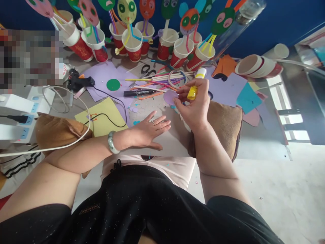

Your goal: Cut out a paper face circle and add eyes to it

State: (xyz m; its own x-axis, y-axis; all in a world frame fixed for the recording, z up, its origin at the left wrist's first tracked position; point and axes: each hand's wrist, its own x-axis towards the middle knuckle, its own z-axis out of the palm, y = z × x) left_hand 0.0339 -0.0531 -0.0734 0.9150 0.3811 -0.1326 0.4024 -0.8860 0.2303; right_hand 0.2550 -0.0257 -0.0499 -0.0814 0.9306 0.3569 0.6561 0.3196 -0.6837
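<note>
My left hand [152, 130] lies palm down on the grey table, fingers spread, with nothing in it. A ring and a jade-like bangle are on that hand and wrist. My right hand [194, 105] pinches a purple paper circle [170, 98] between thumb and finger. The same hand also holds a yellow glue stick [193, 92] with a white end, tilted upward. Left of the circle lie a black marker [139, 93] and small paper scraps [134, 109]. A green paper oval [113, 84] rests on purple paper further left.
Red and white paper cups [132, 44] with paper faces stand along the back. Pipe cleaners [157, 81], black scissors [148, 71] and a glue gun [80, 81] with a cord lie before them. Brown cushions [223, 125] flank my arms. A power strip [31, 115] sits left; stacked cups [254, 66] lie right.
</note>
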